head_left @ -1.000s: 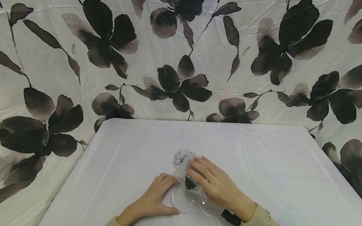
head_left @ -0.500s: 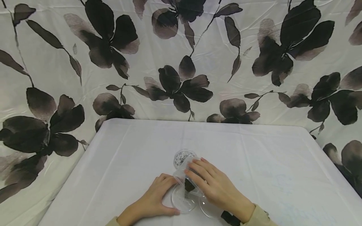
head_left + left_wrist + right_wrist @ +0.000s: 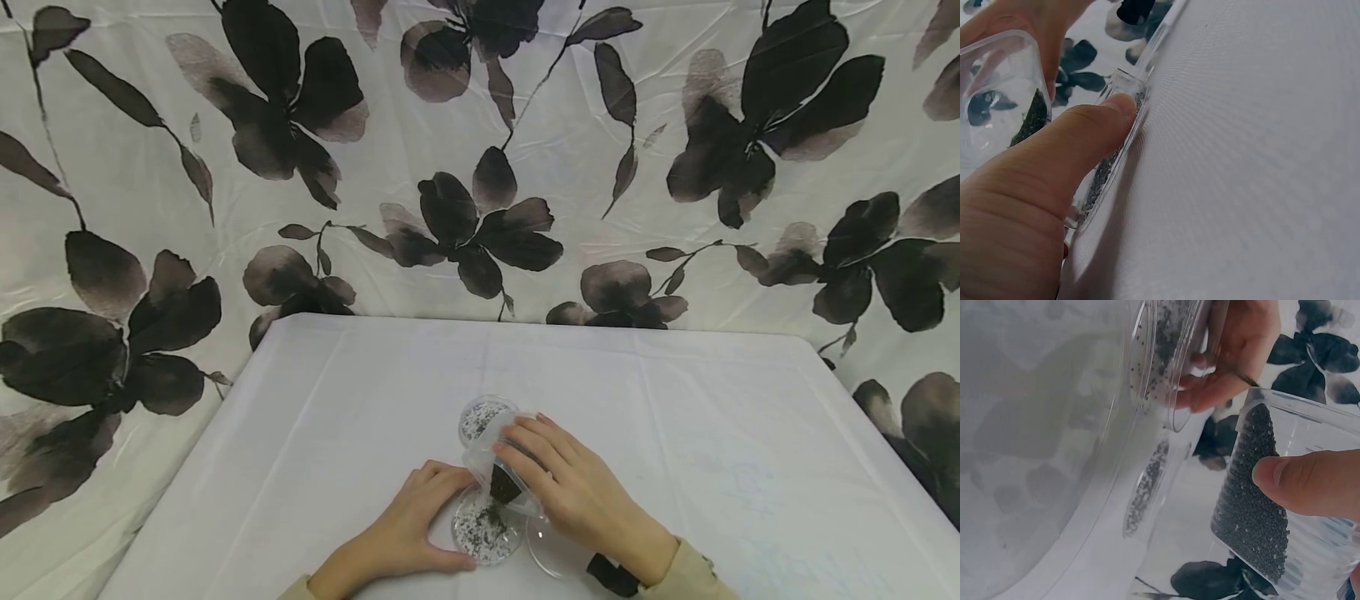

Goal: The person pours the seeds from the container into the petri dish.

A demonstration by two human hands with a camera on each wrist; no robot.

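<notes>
My right hand (image 3: 588,496) holds a clear plastic cup (image 3: 478,457) tilted over a round petri dish (image 3: 476,537). Dark fine granules (image 3: 1250,506) lie heaped against the cup's wall in the right wrist view, with the thumb on its outside. Scattered dark grains cover the dish's floor, thickest under the cup's mouth. My left hand (image 3: 408,521) grips this dish between thumb and fingers; its thumb (image 3: 1097,125) presses the rim in the left wrist view. Just behind stands a second petri dish (image 3: 483,417), with similar grains inside, partly hidden by the cup.
A clear round dish or lid (image 3: 553,557) lies at the right of the gripped dish, partly under the right forearm. Beside that wrist is a black object (image 3: 613,577), its kind unclear. White cloth covers the table (image 3: 360,392); a floral curtain (image 3: 465,217) hangs behind.
A thin stream of granules fell from the cup half a second ago; now grains are spread over the dish, which looked bare one second ago. Both hands stay almost in place.
</notes>
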